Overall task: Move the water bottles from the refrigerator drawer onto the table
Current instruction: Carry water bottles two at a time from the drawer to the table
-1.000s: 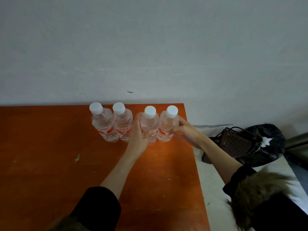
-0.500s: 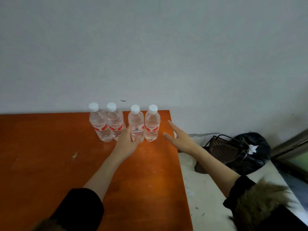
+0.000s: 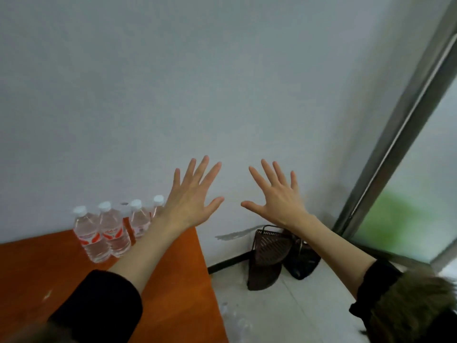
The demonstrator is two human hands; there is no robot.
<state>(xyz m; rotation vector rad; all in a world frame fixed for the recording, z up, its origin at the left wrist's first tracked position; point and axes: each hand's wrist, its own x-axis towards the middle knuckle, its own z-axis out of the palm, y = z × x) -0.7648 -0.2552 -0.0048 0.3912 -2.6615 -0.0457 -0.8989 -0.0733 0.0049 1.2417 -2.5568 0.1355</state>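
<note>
Change: half a second before, the left hand (image 3: pixel 190 204) lay at the base of the bottle row and the right hand (image 3: pixel 277 201) hovered just right of it; now both were lifted clear, raised in front of the wall (image 3: pixel 222 82).
Hands: both were spread wide, fingers apart, palms away from the camera, holding nothing and touching nothing.
Water bottles (image 3: pixel 108 231): four stood upright in a row at the far edge of the desk (image 3: pixel 173 280), close against the wall, white caps on, red-and-white labels facing forward; the rightmost was partly hidden behind the left forearm.
Spacing: the two left bottles touched or nearly so; a narrow gap showed before the third.
Meaning for the task: the release looked finished, so this batch counted as placed; whether more bottles waited in the refrigerator drawer could not be told, as the drawer was out of view.
Containers: a dark slotted basket (image 3: pixel 268 253) leaned on the floor (image 3: pixel 296 313) by the wall, right of the desk, with a black bag (image 3: pixel 303 262) just beside it; nothing could be made out inside either.
Far right: a metal window frame (image 3: pixel 400 125) ran up the edge.
</note>
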